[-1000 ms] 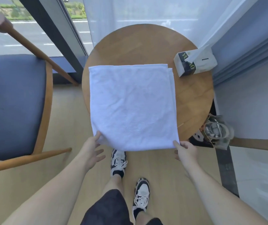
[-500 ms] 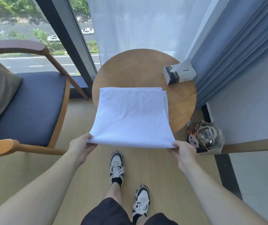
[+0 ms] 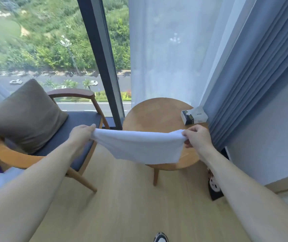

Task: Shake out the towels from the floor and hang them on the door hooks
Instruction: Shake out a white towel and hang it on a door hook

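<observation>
Left hand (image 3: 80, 135) and right hand (image 3: 198, 137) — each gripping a corner — have lifted towel (image 3: 139, 147) off table (image 3: 157, 116).

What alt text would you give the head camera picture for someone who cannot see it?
A person's left hand and right hand hold a white towel stretched between them, lifted in front of a round wooden table. An armchair with a cushion stands at left, by a window.

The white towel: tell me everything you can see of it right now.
The white towel looks like soft terry cloth, apparently folded. It hangs slack in the air between both hands, its top edge sagging a little. The left hand pinches its left corner and the right hand its right corner. It is held in front of the round wooden table; whether its lower edge touches the table is unclear.
</observation>
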